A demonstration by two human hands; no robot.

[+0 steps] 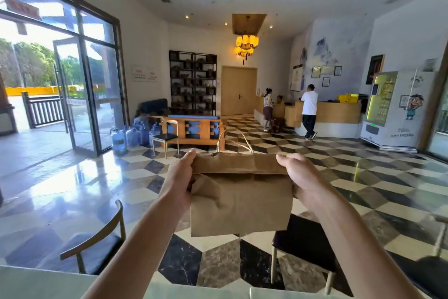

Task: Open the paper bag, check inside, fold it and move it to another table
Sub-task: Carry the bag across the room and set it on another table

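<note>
A brown paper bag [240, 199] hangs in the air in front of me, flattened, its top part folded over toward me into a band. Its twine handles [238, 141] stick up behind the fold. My left hand [180, 177] grips the bag's left edge at the fold, thumb on top. My right hand [299, 177] grips the right edge the same way. Both arms reach out over the near table edge [48, 281]. The bag's inside is hidden.
A wooden chair [97, 243] stands at lower left and a dark-seated chair [305, 243] below the bag. Beyond lies a checkered floor, a wooden bench [198, 129], water jugs [131, 136], a reception counter [332, 112] with three people, and a vending machine [392, 109].
</note>
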